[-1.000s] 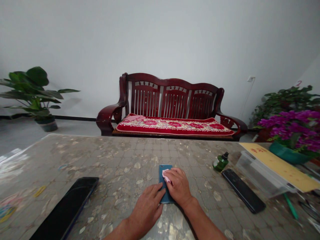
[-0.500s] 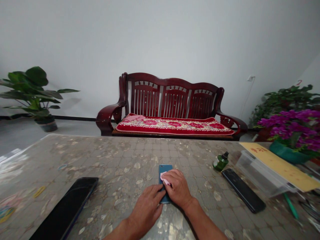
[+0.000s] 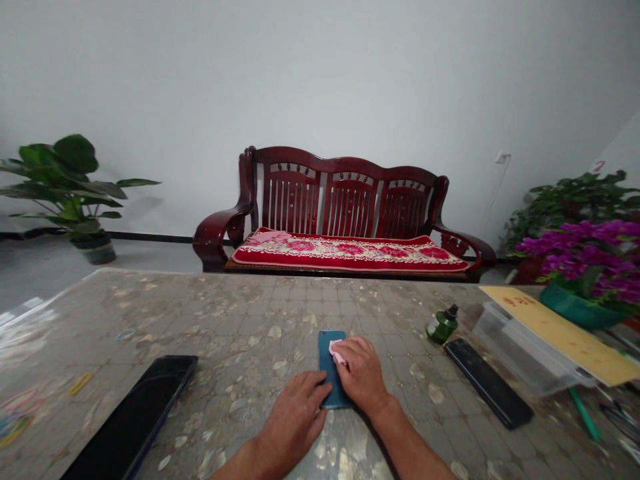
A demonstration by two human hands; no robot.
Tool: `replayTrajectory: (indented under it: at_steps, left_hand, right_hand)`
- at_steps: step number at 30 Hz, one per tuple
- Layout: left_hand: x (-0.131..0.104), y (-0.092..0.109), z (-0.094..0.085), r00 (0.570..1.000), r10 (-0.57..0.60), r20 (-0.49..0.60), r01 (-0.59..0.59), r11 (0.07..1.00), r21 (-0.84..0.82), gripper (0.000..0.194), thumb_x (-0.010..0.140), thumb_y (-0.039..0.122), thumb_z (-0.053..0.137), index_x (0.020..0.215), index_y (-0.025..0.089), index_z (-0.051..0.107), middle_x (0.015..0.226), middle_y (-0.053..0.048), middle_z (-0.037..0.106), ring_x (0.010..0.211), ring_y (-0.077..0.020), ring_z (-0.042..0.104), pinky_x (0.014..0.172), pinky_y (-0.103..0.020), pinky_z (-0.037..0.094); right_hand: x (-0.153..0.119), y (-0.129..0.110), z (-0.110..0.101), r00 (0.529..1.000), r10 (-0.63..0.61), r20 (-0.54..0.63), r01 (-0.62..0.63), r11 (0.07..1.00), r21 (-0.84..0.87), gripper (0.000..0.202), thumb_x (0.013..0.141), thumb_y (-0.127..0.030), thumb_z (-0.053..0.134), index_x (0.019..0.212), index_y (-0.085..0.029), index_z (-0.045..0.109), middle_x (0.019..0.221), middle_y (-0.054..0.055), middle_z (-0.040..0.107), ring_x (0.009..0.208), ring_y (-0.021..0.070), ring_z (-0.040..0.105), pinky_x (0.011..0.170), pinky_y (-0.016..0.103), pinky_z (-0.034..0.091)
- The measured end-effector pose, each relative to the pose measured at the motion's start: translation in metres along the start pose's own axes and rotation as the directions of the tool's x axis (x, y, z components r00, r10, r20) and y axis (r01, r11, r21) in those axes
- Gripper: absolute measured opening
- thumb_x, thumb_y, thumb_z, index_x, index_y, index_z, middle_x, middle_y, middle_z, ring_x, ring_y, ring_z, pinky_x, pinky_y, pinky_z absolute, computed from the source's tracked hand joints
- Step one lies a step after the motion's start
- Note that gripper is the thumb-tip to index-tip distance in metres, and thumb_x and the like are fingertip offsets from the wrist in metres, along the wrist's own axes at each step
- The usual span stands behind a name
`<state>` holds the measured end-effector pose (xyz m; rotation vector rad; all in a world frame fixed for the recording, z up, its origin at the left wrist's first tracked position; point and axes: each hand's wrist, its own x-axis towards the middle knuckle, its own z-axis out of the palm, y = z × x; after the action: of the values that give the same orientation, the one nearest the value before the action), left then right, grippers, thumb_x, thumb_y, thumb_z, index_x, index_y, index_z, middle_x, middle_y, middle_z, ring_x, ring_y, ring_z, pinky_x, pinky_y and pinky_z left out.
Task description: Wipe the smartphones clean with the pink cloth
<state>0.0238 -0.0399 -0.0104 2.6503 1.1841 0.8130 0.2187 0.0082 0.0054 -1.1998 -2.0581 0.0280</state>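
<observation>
A blue phone (image 3: 326,365) lies back side up on the patterned tablecloth in front of me, its camera corner at the far left. My left hand (image 3: 296,415) grips its lower left edge, fingertips resting on the back and thumb near the bottom corner. In my right hand (image 3: 361,375) is a small pink cloth (image 3: 337,351), bunched under the fingers and pressed on the upper right part of the phone. The right hand hides the phone's right edge and part of the cloth.
At left lies a large black-screened device (image 3: 135,413), with rubber bands (image 3: 80,384) beyond it. To the right are a green bottle (image 3: 443,324), a black phone (image 3: 488,381), a clear plastic box (image 3: 525,353) under a yellow board (image 3: 565,333), and a green-handled tool (image 3: 584,415).
My right hand has slid the pink cloth slightly to the right across the phone's back, uncovering more of its middle. My left hand stays at the lower left edge.
</observation>
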Motion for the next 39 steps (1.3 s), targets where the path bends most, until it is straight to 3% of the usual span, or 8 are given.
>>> replayTrajectory:
  at_steps: [6,15,22,29,39]
  left_hand:
    - [0.001,0.001,0.000,1.000,-0.008,0.027,0.009,1.000,-0.021,0.048,0.078,0.008,0.055,0.123,0.023,0.061,0.126,-0.007,0.065,0.115,-0.0251,0.061,0.100,-0.044,0.052]
    - [0.001,0.000,-0.001,1.000,-0.001,0.006,0.001,1.000,-0.008,0.045,0.079,0.008,0.056,0.121,0.022,0.062,0.123,-0.007,0.066,0.113,-0.0259,0.062,0.099,-0.044,0.053]
    - [0.002,0.001,-0.002,1.000,-0.009,0.015,0.010,0.999,-0.041,0.050,0.076,0.007,0.056,0.123,0.023,0.061,0.126,-0.006,0.065,0.114,-0.0244,0.061,0.101,-0.042,0.051]
    - [0.002,0.000,-0.001,1.000,0.000,0.027,0.001,1.000,-0.021,0.050,0.076,0.007,0.056,0.123,0.023,0.060,0.125,-0.007,0.066,0.114,-0.0256,0.061,0.100,-0.044,0.052]
    - [0.002,0.000,-0.001,1.000,0.001,0.027,0.001,0.999,-0.055,0.051,0.076,0.006,0.056,0.123,0.023,0.061,0.126,-0.008,0.065,0.115,-0.0267,0.061,0.099,-0.046,0.052]
  right_hand:
    - [-0.001,-0.008,-0.002,0.997,-0.059,0.044,0.055,0.995,0.078,0.018,0.087,-0.016,0.058,0.094,-0.025,0.072,0.092,0.003,0.073,0.090,0.0206,0.061,0.085,0.036,0.045]
    - [0.002,-0.006,0.002,0.999,-0.014,0.030,0.012,0.998,0.061,0.026,0.088,-0.014,0.057,0.105,-0.027,0.071,0.105,0.002,0.074,0.099,0.0229,0.059,0.092,0.040,0.044]
    - [0.000,-0.012,-0.002,0.993,-0.110,0.038,0.103,0.983,0.153,0.024,0.085,-0.013,0.056,0.098,-0.026,0.072,0.098,0.002,0.074,0.093,0.0197,0.060,0.088,0.036,0.044]
    - [0.001,-0.008,0.002,0.996,-0.073,0.048,0.069,0.994,0.089,0.023,0.089,-0.016,0.057,0.104,-0.026,0.070,0.102,0.002,0.074,0.097,0.0212,0.059,0.091,0.037,0.043]
    - [-0.001,-0.012,0.000,0.991,-0.134,0.027,0.129,0.982,0.134,0.023,0.086,-0.015,0.056,0.099,-0.026,0.071,0.097,0.002,0.075,0.093,0.0205,0.060,0.089,0.036,0.044]
